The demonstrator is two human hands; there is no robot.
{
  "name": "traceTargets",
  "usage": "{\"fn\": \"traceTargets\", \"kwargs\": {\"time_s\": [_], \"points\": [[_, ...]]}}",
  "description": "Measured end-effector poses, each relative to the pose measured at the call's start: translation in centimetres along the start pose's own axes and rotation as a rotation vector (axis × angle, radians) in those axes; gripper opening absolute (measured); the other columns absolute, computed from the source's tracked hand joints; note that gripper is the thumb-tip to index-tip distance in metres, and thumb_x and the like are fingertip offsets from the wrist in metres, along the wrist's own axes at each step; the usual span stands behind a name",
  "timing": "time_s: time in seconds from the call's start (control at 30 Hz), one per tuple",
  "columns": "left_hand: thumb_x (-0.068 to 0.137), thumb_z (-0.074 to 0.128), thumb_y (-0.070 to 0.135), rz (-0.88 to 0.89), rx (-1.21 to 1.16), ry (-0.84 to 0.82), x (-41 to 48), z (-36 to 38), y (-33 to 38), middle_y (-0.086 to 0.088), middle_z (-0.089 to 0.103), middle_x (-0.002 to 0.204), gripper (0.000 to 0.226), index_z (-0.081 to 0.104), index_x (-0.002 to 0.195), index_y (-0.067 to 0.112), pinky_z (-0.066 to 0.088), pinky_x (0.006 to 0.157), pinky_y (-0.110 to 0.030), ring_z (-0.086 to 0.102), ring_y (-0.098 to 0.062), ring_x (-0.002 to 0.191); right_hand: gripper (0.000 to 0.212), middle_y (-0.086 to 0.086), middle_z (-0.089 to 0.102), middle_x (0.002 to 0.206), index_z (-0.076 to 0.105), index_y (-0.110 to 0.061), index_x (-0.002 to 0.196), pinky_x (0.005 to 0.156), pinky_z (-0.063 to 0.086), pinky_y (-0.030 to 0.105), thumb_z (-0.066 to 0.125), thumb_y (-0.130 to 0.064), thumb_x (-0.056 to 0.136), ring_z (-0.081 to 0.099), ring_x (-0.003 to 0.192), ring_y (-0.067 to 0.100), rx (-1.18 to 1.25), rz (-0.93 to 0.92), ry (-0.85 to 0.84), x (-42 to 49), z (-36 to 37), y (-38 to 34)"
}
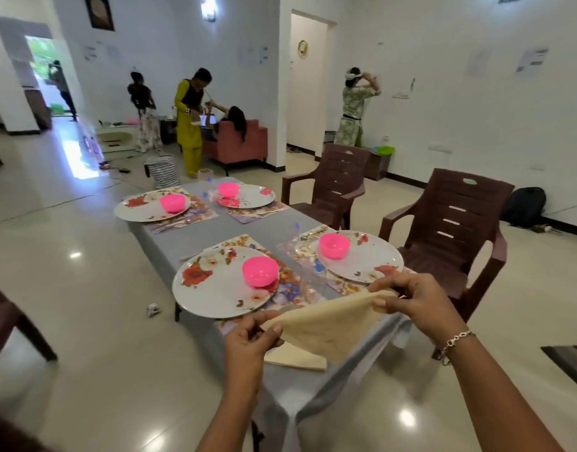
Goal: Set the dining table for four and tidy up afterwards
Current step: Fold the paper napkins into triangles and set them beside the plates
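Left hand [251,337] and right hand [414,301] each pinch a corner of the cream napkin [329,324], which sags between them over the table's near end. Light, limp cloth; best gripped by corners.

White walls [443,93], glossy cream tile floor [68,288], wall lamp [208,6] lit up top, daylight through the open doorway [44,57] far left. Near brown plastic armchair [456,223] and far armchair [333,184] sit along the right edge of the grey-clothed table [222,223]. Red sofa [244,141] stands beyond its far end, black backpack [525,207] on the floor by the right wall.
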State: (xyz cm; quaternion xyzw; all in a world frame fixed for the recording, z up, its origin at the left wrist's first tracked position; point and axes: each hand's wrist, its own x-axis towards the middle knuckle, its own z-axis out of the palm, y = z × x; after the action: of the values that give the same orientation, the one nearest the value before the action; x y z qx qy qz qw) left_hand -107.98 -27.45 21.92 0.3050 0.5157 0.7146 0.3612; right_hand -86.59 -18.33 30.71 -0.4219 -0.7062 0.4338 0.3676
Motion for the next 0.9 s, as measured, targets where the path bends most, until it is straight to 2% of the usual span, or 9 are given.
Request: {"fn": "traceTargets", "kwargs": {"time_s": [0.07,0.2,0.4,0.53,0.6,0.7,0.77,0.83,0.9], "points": [[0.078,0.063,-0.012,0.031,0.022,0.041,0.2,-1.9,0.6,-0.012,0.068,0.076,0.020,0.068,0.092,0.001,0.055,0.058,-0.020,0.060,-0.022,0.071,0.027,0.001,0.065,0.081,0.069,-0.012,0.080,0.057,0.052,0.014,0.067,0.014,0.072,0.059,0.069,0.011,-0.023,-0.039,-0.026,0.7,1.8,0.0],[0.080,0.061,-0.012,0.058,0.025,0.121,0.8,-4.6,1.4,0.008,0.062,0.058,0.026,0.068,0.092,0.010,0.055,0.056,-0.020,0.058,-0.006,0.056,0.025,0.008,0.065,0.084,0.068,-0.015,0.083,0.056,0.052,0.017,0.066,0.009,0.076,0.060,0.068,0.013,-0.051,-0.102,-0.108,2.5,4.9,-0.1],[0.080,0.061,-0.011,0.050,0.025,0.230,2.6,-7.1,1.5,-0.007,0.069,0.071,0.019,0.070,0.084,0.005,0.056,0.057,-0.021,0.064,-0.014,0.064,0.027,0.004,0.064,0.078,0.069,-0.010,0.086,0.058,0.053,0.016,0.066,0.014,0.072,0.058,0.066,0.020,0.070,-0.125,-0.166,6.6,8.4,-0.2],[0.080,0.061,-0.012,0.054,0.059,0.272,5.0,-8.0,2.3,-0.014,0.068,0.073,0.015,0.069,0.085,-0.001,0.055,0.055,-0.019,0.064,-0.015,0.063,0.021,0.002,0.066,0.070,0.072,-0.010,0.080,0.062,0.055,0.030,0.072,0.008,0.070,0.059,0.063,0.033,0.018,-0.191,-0.182,10.5,10.0,0.1],[0.080,0.061,-0.012,0.064,0.085,0.284,6.4,-8.3,2.8,-0.012,0.068,0.068,0.011,0.069,0.083,-0.004,0.055,0.054,-0.019,0.064,-0.013,0.059,0.020,0.002,0.067,0.067,0.072,-0.012,0.074,0.061,0.053,0.034,0.073,0.007,0.069,0.059,0.063,0.030,0.035,-0.211,-0.173,12.5,10.8,0.1],[0.080,0.062,-0.010,0.078,0.131,0.307,8.4,-8.9,3.5,-0.001,0.066,0.058,0.008,0.068,0.080,-0.005,0.053,0.052,-0.019,0.060,-0.007,0.055,0.020,0.008,0.065,0.081,0.070,-0.015,0.069,0.066,0.052,0.027,0.073,0.004,0.070,0.062,0.075,0.019,0.068,-0.240,-0.159,15.2,12.1,-0.2],[0.081,0.063,-0.007,0.057,0.190,0.311,9.3,-9.3,3.5,0.002,0.065,0.059,0.007,0.068,0.079,-0.003,0.052,0.056,-0.023,0.058,-0.011,0.061,0.016,0.008,0.067,0.091,0.068,-0.008,0.070,0.065,0.052,0.018,0.068,0.008,0.072,0.065,0.079,0.009,0.252,-0.182,-0.208,16.6,12.9,-0.6],[0.082,0.063,-0.005,-0.032,0.221,0.275,10.0,-9.6,3.3,-0.002,0.062,0.062,0.009,0.068,0.076,0.000,0.047,0.061,-0.027,0.053,-0.016,0.067,0.013,0.011,0.071,0.093,0.068,-0.002,0.076,0.066,0.053,0.018,0.063,0.010,0.075,0.066,0.081,0.012,0.428,-0.115,-0.267,17.9,13.7,-1.0],[0.083,0.065,-0.001,-0.123,0.241,0.212,10.6,-10.2,3.0,-0.005,0.061,0.068,0.007,0.068,0.078,0.004,0.045,0.062,-0.024,0.052,-0.018,0.072,0.011,0.015,0.071,0.084,0.068,0.000,0.079,0.067,0.053,0.019,0.062,0.009,0.077,0.064,0.077,0.016,0.455,-0.129,-0.308,18.9,14.7,-1.6]]}}
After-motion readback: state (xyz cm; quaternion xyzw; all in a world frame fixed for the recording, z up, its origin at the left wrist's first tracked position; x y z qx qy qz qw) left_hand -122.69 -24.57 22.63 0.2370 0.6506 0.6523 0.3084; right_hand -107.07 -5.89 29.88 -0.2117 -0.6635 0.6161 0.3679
